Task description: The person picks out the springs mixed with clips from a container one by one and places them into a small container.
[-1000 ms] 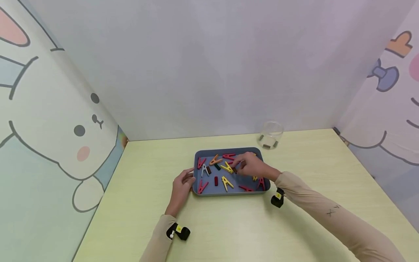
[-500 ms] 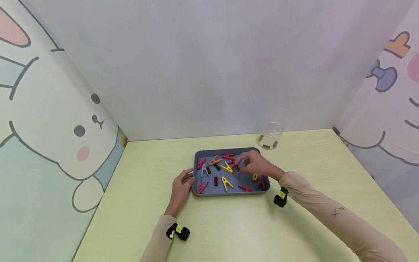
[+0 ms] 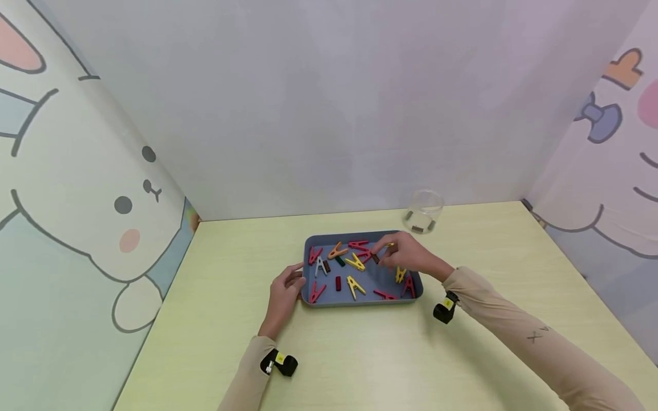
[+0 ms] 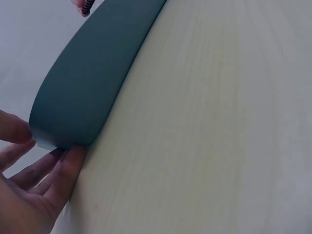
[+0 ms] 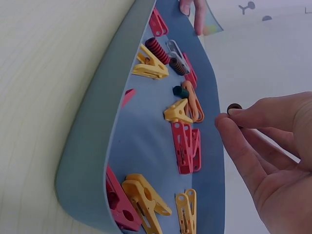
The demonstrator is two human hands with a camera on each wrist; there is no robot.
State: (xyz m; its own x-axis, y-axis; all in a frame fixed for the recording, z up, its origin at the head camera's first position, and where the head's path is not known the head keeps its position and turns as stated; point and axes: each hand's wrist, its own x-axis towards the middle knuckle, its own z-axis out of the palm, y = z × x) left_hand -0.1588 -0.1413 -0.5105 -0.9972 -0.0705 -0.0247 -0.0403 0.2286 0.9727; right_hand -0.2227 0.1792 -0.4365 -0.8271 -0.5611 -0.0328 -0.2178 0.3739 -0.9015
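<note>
My right hand (image 3: 411, 254) is over the right part of the blue-grey tray (image 3: 360, 303), pinching a small dark-brown ridged cylinder (image 3: 375, 258) between thumb and index fingertip. In the right wrist view only the end of that cylinder (image 5: 235, 108) shows, raised above the tray's far wall. My left hand (image 3: 284, 291) touches the tray's left end, its fingers against the outside wall in the left wrist view. Inside the tray lie red, yellow, orange and grey clothespins (image 3: 354, 262), a red ridged cylinder (image 3: 338, 283), a green one (image 3: 340, 261) and another brown one (image 3: 327, 266).
Behind the tray's right corner stands a clear round container (image 3: 425, 205) with a few brown pieces at its bottom. The pale wooden table (image 3: 360, 354) meets a white back wall (image 3: 329, 142). Cartoon-printed panels (image 3: 103, 188) stand at both sides.
My right hand has moved slightly right and up with the brown cylinder, uncovering more of a red clothespin beneath. My left hand stays at the tray's left end.
</note>
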